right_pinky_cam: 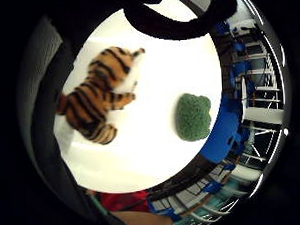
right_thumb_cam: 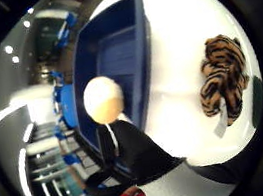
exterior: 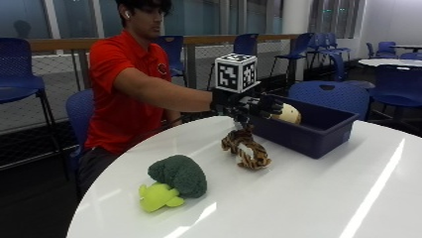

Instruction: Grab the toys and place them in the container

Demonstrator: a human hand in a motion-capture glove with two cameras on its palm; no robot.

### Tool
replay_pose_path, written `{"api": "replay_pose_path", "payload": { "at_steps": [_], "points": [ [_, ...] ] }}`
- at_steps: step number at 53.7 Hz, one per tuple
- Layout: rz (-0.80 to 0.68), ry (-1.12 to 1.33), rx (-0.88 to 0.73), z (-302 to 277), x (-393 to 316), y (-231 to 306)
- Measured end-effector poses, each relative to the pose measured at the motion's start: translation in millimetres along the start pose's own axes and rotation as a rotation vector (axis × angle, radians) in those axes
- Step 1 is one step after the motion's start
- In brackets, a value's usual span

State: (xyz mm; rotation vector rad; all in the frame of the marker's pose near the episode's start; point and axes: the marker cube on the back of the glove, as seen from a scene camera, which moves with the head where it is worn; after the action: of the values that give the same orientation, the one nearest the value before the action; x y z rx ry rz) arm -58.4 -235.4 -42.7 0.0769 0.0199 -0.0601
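Broccoli toy's (exterior: 177,181) yellow stem: outside view only

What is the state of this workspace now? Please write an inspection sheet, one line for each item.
Surface: round white table, glossy, with reflections.
Job's things: blue container at the table's far side; cream round toy held over its near end; tiger plush on the table beside the container; broccoli plush nearer the table's front edge, apart from the tiger.
Clutter: nothing seen.
Grippers: gloved right hand grips the cream round toy above the container; the other hand is not in view.
Cables: nothing seen on the table.
Surroundings: blue chairs, other tables, a railing and windows behind.
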Motion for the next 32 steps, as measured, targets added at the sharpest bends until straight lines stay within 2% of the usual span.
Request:
{"api": "replay_pose_path", "payload": {
  "at_steps": [21,32],
  "points": [
    [0.094,0.062,-0.105,48,31,-8],
    [0.126,0.02,-0.166,75,35,-10]
  ]
}}
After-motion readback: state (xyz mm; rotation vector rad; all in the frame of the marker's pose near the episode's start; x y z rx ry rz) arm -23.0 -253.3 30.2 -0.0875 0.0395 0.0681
